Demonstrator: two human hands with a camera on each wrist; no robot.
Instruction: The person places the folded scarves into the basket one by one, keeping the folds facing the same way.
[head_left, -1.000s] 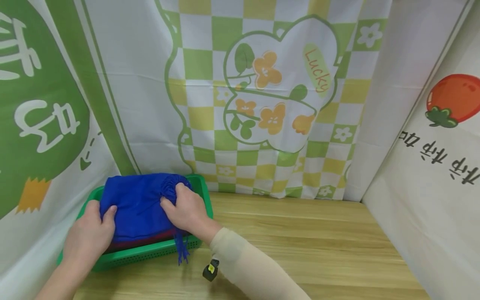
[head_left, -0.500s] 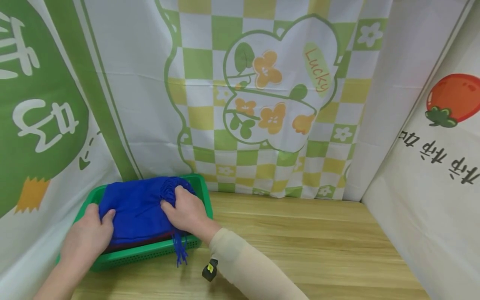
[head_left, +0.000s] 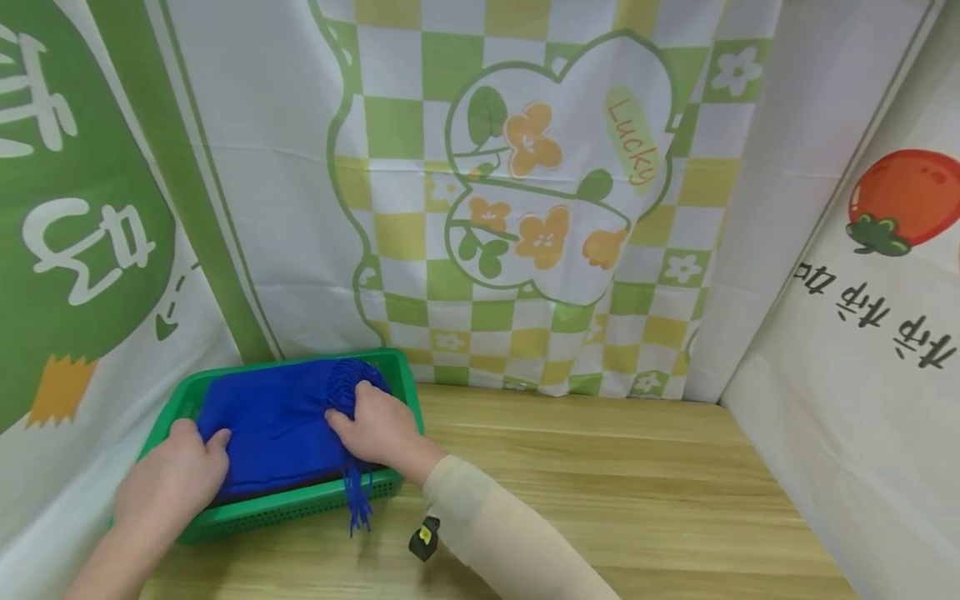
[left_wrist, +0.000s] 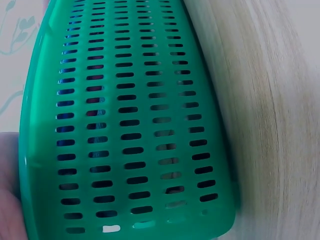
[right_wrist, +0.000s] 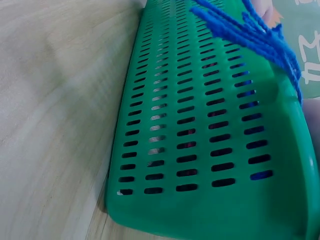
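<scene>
A folded blue scarf (head_left: pixel 277 425) lies inside the green plastic basket (head_left: pixel 292 505), its fringe bunched at the right end. My left hand (head_left: pixel 172 475) holds the scarf's left edge, thumb on top and the other fingers mostly hidden. At the opposite end, my right hand (head_left: pixel 378 425) grips the cloth beside the bunched fringe. Some blue tassels (right_wrist: pixel 250 40) hang over the basket's front rim, as the right wrist view shows. Dark cloth shows as a thin strip beneath the scarf, with reddish patches behind the basket's slots (left_wrist: pixel 95 107) in the left wrist view.
The basket stands on a wood-grain table (head_left: pixel 585 483), at its back left. Printed cloth walls rise close behind it (head_left: pixel 540 250) and on the left; another with a strawberry print (head_left: pixel 903 200) stands at the right. A small black tag (head_left: pixel 423 540) hangs at the right sleeve.
Both hands have moved slightly down with the scarf, which sits lower in the basket. More of the back rim shows, and the maroon strip below the scarf has narrowed.
</scene>
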